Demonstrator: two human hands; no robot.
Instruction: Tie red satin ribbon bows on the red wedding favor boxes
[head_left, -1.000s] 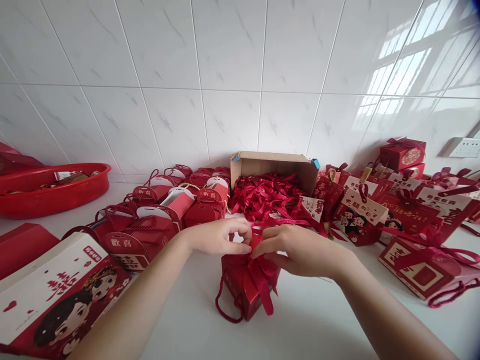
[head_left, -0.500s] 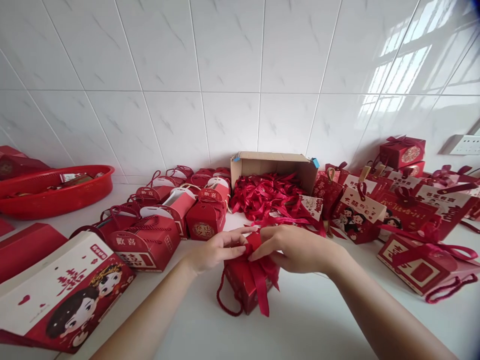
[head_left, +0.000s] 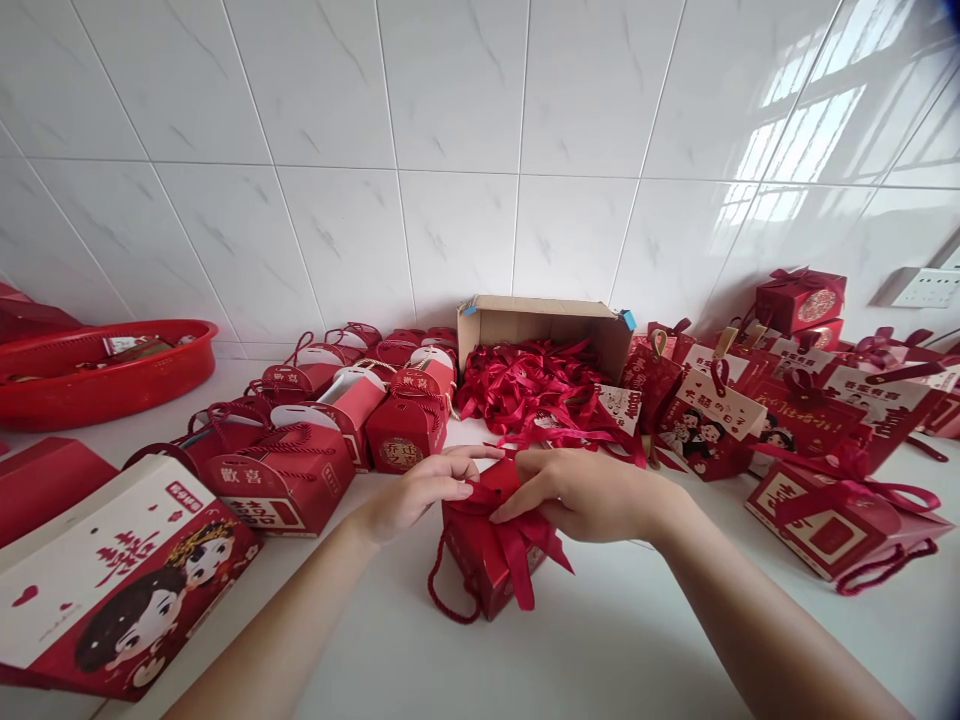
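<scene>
A small red gift box (head_left: pixel 491 575) stands on the white table in front of me, a twisted cord handle hanging at its left side. Across its top lies a red satin ribbon (head_left: pixel 519 560), bunched into a bow with its tails draped over the near side. My left hand (head_left: pixel 420 495) pinches the bow's left loop between thumb and fingers. From the right, my right hand (head_left: pixel 585 492) bends over the box, its fingers closed on the ribbon near the knot. The fingers partly hide the knot and the box top.
An open cardboard box (head_left: pixel 544 315) spilling loose red ribbons (head_left: pixel 525 390) lies behind. Several red gift boxes (head_left: pixel 289 480) stand left, near a large printed box (head_left: pixel 127 590) and a red plastic basin (head_left: pixel 112 385). Finished-looking bowed boxes (head_left: pixel 847 510) and printed bags (head_left: pixel 709 425) crowd the right.
My left hand has shifted slightly left, drawing the bow's left loop outward. The right hand stays at the knot, and the ribbon tails have spread a little to the right.
</scene>
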